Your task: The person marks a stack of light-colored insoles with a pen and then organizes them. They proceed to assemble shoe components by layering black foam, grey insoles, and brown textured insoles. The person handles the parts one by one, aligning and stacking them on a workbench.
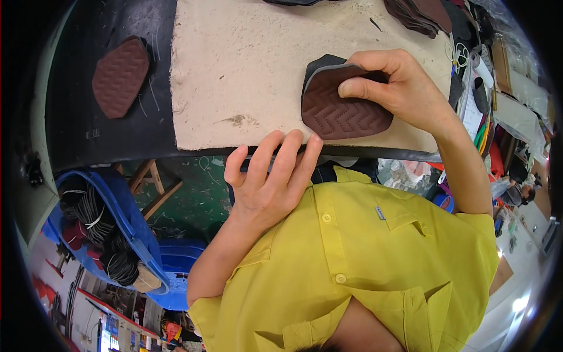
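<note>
My right hand [407, 88] pinches the upper edge of a brown quilted piece [346, 117] with zigzag stitching, thumb on its brown face. That edge curls up, showing a grey layer, while the lower part rests near the front right of a beige board [246, 70]. A dark sheet [324, 61] shows partly behind it; whether the two are joined I cannot tell. Just left of the piece, my left hand [270, 176] lies with fingers apart at the board's front edge, holding nothing. Another brown quilted piece [121, 77] lies flat on the black tabletop [70, 126] at the left.
Several brown pieces [417, 16] are stacked at the board's far right corner. Cords, paper and a white roll [482, 71] crowd the right side. Below the table's left part stands a blue bin [138, 217] with bundles of black cord [97, 220], beside a wooden stool [153, 179].
</note>
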